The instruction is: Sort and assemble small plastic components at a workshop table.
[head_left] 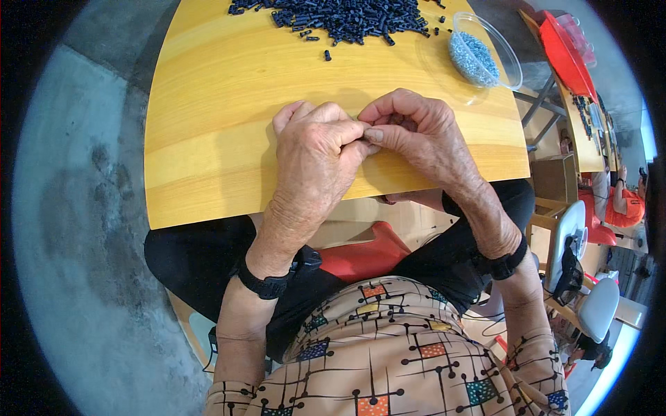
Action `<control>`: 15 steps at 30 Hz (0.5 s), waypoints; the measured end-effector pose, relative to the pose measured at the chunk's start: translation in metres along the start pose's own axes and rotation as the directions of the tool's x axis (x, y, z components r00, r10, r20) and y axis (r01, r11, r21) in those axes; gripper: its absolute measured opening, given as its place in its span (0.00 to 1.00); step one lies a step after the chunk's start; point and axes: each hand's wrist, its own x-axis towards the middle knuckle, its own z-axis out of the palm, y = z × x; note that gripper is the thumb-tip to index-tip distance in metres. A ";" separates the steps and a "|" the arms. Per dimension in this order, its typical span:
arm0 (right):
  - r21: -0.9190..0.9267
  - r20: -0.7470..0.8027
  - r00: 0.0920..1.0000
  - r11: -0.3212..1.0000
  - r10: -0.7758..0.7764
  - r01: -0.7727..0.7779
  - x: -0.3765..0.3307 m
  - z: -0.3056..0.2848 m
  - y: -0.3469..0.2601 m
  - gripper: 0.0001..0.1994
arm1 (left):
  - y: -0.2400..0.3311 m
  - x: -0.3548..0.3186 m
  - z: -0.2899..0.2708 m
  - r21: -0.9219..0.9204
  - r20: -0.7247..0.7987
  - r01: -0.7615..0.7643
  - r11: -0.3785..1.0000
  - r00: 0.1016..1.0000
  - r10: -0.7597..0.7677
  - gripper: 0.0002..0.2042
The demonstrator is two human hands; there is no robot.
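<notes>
Over the near part of the yellow wooden table (pixel 215 139), my two hands meet fingertip to fingertip. My left hand (pixel 316 149) is closed, its thumb and forefinger pinched together. The thumb and forefinger of my right hand (pixel 420 132) pinch at the same spot, against the left fingertips. Whatever lies between them is hidden by the fingers. Beyond the hands, a heap of small dark cylindrical plastic parts (pixel 347 17) spreads along the table's far side. One loose dark part (pixel 327 55) lies on the near side of the heap.
A clear plastic bowl (pixel 513 66) of small shiny bluish-silver pieces (pixel 473 59) stands at the table's far right. Farther right are another table with a red tray (pixel 565 59), chairs (pixel 598 310) and a person in orange (pixel 626 208). A grey wall (pixel 76 194) rises at left.
</notes>
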 end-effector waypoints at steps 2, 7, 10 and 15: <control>-0.019 -0.001 1.000 1.000 -0.003 0.003 0.000 0.000 0.000 0.08 | 0.000 -0.001 0.001 -0.021 0.016 0.057 0.998 0.998 -0.056 0.04; 0.024 0.034 0.999 0.999 0.020 -0.021 -0.001 -0.002 -0.003 0.09 | -0.001 -0.001 0.001 0.010 0.016 0.027 1.000 0.999 -0.027 0.04; 0.084 -0.029 0.997 0.994 0.077 -0.074 0.000 -0.008 -0.020 0.11 | -0.002 -0.003 0.004 0.004 -0.003 0.030 1.000 1.000 -0.030 0.04; 0.202 -0.289 0.946 0.957 -0.145 0.209 0.032 0.015 -0.019 0.12 | -0.004 -0.004 0.006 -0.004 -0.035 0.025 1.000 0.999 -0.025 0.03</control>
